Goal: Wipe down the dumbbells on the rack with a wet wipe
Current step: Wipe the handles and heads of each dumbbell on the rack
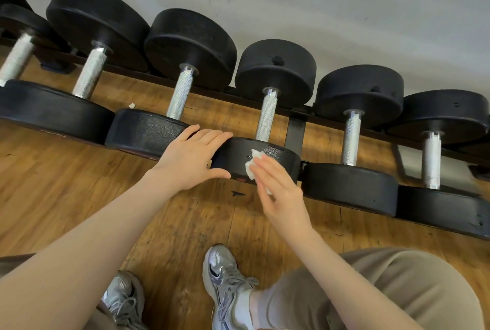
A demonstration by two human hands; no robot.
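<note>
While L hand (pixel 195 154) steadies dumbbell (pixel 256 161), fingers straight: R hand (pixel 278 186) fingers flat on wipe (pixel 254 164).

The right hand (pixel 278 183) covers most of the wet wipe (pixel 253 164); the outermost dumbbells are cropped.

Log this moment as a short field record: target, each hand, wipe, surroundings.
target: near head of the fourth dumbbell from the left
left hand: fingers straight, steadying that head's left edge
right hand: presses the wet wipe against the head's side
rack: holds six dumbbells in view
floor: wood
</note>
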